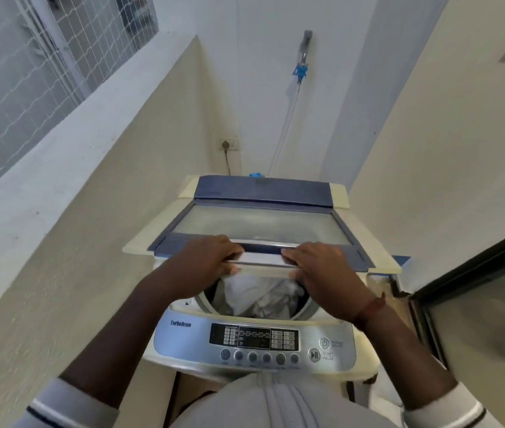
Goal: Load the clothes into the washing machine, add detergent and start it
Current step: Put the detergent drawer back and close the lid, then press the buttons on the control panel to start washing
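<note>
Head view shows your left hand (pixel 206 262) and right hand (pixel 319 270) each in a closed grip on the front edge of the washing machine's (pixel 254 338) glass-panelled lid (pixel 260 225). Pale, crumpled clothes (pixel 263 296) already lie in the drum below the lid. Whether detergent is in cannot be told, and the round start button (pixel 314 355) on the glossy panel below the lid likely awaits you.

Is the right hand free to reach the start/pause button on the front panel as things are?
Probably yes. The start/pause button sits uncovered below the right hand, with nothing between them. But that hand grips the lid edge, so it must let go first.
</note>
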`<state>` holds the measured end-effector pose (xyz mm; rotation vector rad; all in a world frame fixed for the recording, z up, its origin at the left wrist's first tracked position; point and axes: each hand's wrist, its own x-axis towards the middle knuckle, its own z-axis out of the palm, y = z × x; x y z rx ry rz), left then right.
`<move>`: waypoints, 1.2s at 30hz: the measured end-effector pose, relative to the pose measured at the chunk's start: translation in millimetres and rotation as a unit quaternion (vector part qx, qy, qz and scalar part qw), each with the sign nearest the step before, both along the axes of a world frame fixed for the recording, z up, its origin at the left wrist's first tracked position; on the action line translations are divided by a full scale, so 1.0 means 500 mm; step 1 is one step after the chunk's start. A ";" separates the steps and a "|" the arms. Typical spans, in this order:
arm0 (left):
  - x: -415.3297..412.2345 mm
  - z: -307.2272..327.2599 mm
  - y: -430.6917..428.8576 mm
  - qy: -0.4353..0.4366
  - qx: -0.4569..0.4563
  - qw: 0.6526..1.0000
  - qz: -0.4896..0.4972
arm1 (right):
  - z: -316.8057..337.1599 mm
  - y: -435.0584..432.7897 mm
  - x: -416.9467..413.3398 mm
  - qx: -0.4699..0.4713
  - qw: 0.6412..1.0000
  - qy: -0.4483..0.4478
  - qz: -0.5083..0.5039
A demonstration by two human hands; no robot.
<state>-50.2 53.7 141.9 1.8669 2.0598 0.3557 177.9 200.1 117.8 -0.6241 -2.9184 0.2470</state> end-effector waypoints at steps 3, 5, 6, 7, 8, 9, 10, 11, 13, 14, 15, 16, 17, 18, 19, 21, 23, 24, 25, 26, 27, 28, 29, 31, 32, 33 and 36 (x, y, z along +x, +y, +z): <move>0.021 -0.061 -0.023 0.006 -0.028 1.000 -0.003 | -0.069 -0.029 0.022 -0.033 0.999 -0.006 0.002; 0.037 -0.097 -0.036 0.018 -0.039 0.999 -0.001 | -0.111 -0.050 0.033 -0.057 0.998 -0.014 0.001; 0.044 -0.117 -0.042 0.020 -0.040 0.999 0.001 | -0.127 -0.060 0.037 -0.066 0.998 -0.018 -0.003; 0.050 -0.134 -0.047 0.019 -0.041 0.999 0.003 | -0.142 -0.067 0.039 -0.076 0.997 -0.024 -0.008; 0.055 -0.149 -0.051 0.019 -0.041 0.999 0.003 | -0.154 -0.073 0.040 -0.085 0.996 -0.027 -0.012; 0.058 -0.164 -0.053 0.018 -0.042 0.999 0.001 | -0.165 -0.077 0.041 -0.092 0.995 -0.032 -0.013; 0.060 -0.178 -0.055 0.018 -0.043 0.999 0.000 | -0.175 -0.078 0.039 -0.097 0.994 -0.040 -0.013; 0.060 -0.191 -0.056 0.018 -0.049 0.999 0.000 | -0.184 -0.080 0.039 -0.101 0.994 -0.050 -0.013; 0.059 -0.209 -0.057 0.022 -0.066 0.998 0.001 | -0.198 -0.080 0.037 -0.103 0.993 -0.062 -0.011; 0.059 -0.219 -0.056 0.024 -0.073 0.997 0.001 | -0.204 -0.081 0.037 -0.103 0.992 -0.067 -0.011; 0.059 -0.226 -0.056 0.028 -0.075 0.997 0.000 | -0.211 -0.081 0.037 -0.103 0.992 -0.073 -0.011; 0.061 -0.232 -0.057 0.033 -0.076 0.997 -0.002 | -0.218 -0.082 0.037 -0.101 0.992 -0.080 -0.011; 0.062 -0.240 -0.057 0.037 -0.073 0.997 -0.005 | -0.225 -0.083 0.037 -0.099 0.991 -0.086 -0.011; 0.062 -0.249 -0.057 0.038 -0.073 0.997 -0.006 | -0.232 -0.084 0.038 -0.094 0.991 -0.091 -0.010; 0.062 -0.258 -0.059 0.042 -0.067 0.997 -0.006 | -0.238 -0.085 0.040 -0.089 0.992 -0.091 -0.008; 0.061 -0.273 -0.064 0.072 -0.051 0.996 -0.010 | -0.247 -0.089 0.042 -0.085 0.993 -0.076 -0.010; 0.062 -0.289 -0.067 0.124 -0.050 0.991 -0.030 | -0.250 -0.094 0.042 -0.089 0.994 -0.056 -0.024; 0.065 -0.291 -0.069 0.132 -0.053 0.989 -0.030 | -0.253 -0.096 0.041 -0.085 0.995 -0.045 -0.033; 0.069 -0.289 -0.068 0.134 -0.045 0.990 -0.023 | -0.256 -0.100 0.040 -0.077 0.995 -0.035 -0.042; 0.071 -0.287 -0.067 0.132 -0.037 0.990 -0.020 | -0.260 -0.105 0.038 -0.071 0.996 -0.025 -0.052; 0.074 -0.287 -0.065 0.130 -0.022 0.991 -0.021 | -0.264 -0.109 0.037 -0.068 0.996 -0.017 -0.063; 0.076 -0.287 -0.064 0.123 -0.023 0.992 -0.019 | -0.269 -0.112 0.035 -0.066 0.995 -0.010 -0.074; 0.077 -0.288 -0.061 0.117 -0.023 0.993 -0.016 | -0.273 -0.115 0.032 -0.061 0.994 -0.002 -0.085; 0.072 -0.299 -0.057 0.108 -0.019 0.994 0.004 | -0.278 -0.118 0.027 -0.054 0.993 0.007 -0.104; 0.069 -0.305 -0.054 0.077 -0.028 0.996 0.021 | -0.280 -0.117 0.023 -0.054 0.993 0.008 -0.109; 0.066 -0.312 -0.051 0.053 -0.028 0.998 0.037 | -0.282 -0.116 0.021 -0.055 0.992 0.009 -0.111; 0.062 -0.330 -0.052 0.039 -0.041 0.997 0.057 | -0.289 -0.116 0.019 -0.049 0.993 0.004 -0.105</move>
